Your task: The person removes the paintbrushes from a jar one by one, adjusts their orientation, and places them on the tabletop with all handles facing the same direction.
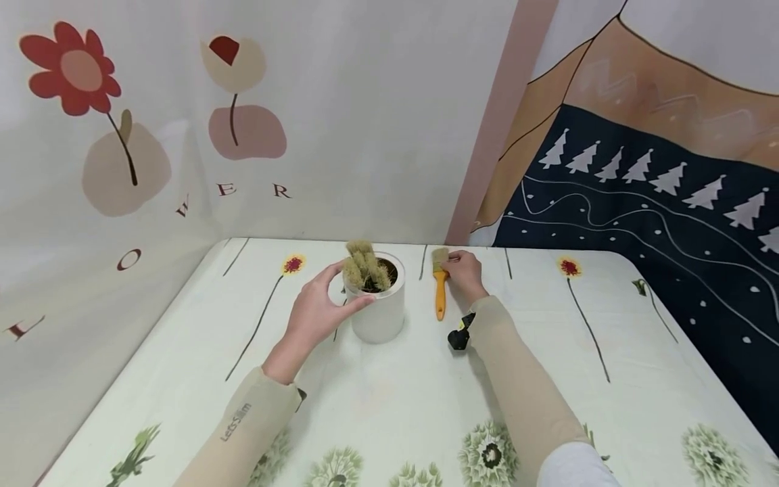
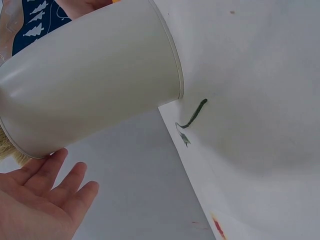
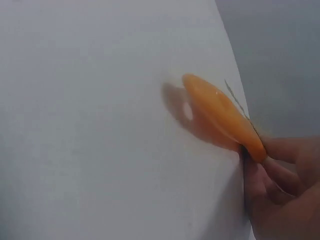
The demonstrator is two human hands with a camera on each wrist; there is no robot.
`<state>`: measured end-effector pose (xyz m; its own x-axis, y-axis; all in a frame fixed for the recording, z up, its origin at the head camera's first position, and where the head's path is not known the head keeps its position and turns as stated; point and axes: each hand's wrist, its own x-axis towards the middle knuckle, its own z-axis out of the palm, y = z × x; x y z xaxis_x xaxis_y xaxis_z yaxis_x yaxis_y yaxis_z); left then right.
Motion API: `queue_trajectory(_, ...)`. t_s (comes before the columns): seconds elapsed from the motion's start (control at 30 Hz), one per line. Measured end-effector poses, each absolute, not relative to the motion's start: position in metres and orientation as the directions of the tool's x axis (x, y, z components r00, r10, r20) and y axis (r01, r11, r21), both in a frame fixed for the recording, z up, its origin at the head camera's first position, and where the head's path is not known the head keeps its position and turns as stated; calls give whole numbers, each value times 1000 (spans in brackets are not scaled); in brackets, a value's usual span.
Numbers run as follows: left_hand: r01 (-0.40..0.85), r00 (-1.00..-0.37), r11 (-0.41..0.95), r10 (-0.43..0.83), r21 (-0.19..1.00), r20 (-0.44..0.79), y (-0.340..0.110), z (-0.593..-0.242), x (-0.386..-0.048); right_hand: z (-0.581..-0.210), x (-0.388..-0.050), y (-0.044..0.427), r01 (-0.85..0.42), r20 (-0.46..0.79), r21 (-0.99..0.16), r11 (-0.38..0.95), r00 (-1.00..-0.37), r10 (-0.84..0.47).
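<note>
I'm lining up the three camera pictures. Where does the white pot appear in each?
Head view: the white pot stands upright, slightly left of and below the centre.
Left wrist view: large and slanted across the upper left, base toward the right, cut off by the picture's edges.
Right wrist view: not in it.
Shared landmark: the right hand, at the top edge in left wrist, lower right in right wrist.

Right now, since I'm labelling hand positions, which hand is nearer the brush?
Right: the right hand pinches the brush. The left hand is farther left, holding the white pot near its rim.
</note>
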<state>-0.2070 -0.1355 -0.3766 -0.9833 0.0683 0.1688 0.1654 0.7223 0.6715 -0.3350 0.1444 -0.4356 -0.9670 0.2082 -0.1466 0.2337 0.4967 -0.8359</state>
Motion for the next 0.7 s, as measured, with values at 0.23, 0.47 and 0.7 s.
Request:
queue_trajectory(0.23,171,-982,727,73,665,173,-135,-378,-208,-436,-338,146,257,-162,-791,555,-963,215)
queue_trajectory(0.47,180,-979,732,69,658,191,-137,-375,-206,-437,-339,146,208,-131,-794,572,-976,173)
queue_trajectory(0.7,176,-980,730,67,660,187,-135,-379,-206,-442,-334,151,175,-108,-817,549,-983,151)
